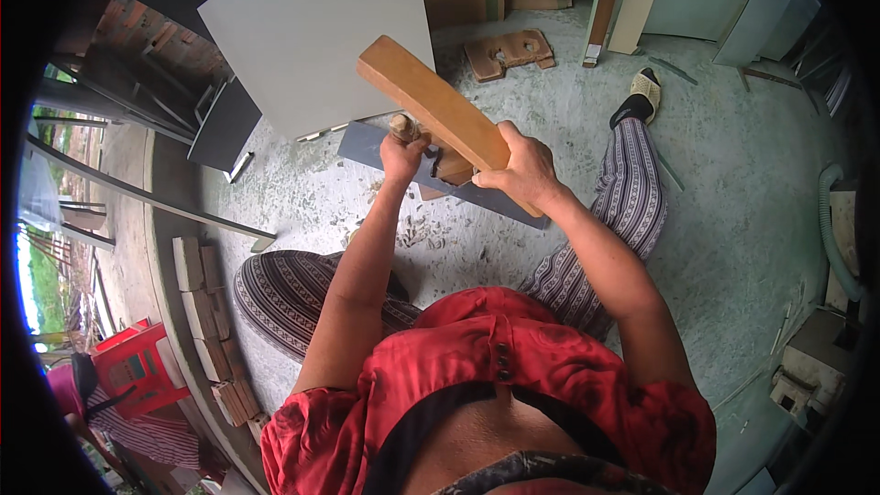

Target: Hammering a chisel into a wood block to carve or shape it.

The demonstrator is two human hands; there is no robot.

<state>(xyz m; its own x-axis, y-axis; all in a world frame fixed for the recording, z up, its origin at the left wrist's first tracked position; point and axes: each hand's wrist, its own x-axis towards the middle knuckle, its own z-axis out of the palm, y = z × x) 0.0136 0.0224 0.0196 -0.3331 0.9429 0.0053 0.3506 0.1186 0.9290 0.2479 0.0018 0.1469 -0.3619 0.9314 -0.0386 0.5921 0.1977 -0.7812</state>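
Our right hand (524, 165) grasps a wooden block (431, 96) ahead, slanting from eleven toward four o'clock; our left hand (401, 161) grips a round-ended wooden piece (401, 126). A loose right grip could drop the block onto the grey board (365, 145) below. The pale panel (321, 32) at eleven could hinder a swing; chips (423, 236) litter the floor (715, 247).

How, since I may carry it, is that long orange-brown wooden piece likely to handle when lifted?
The wooden piece looks thick and solid, so probably stiff. Its flat-looking sides make rolling unlikely. Most extends beyond the right hand, so it might tip forward.
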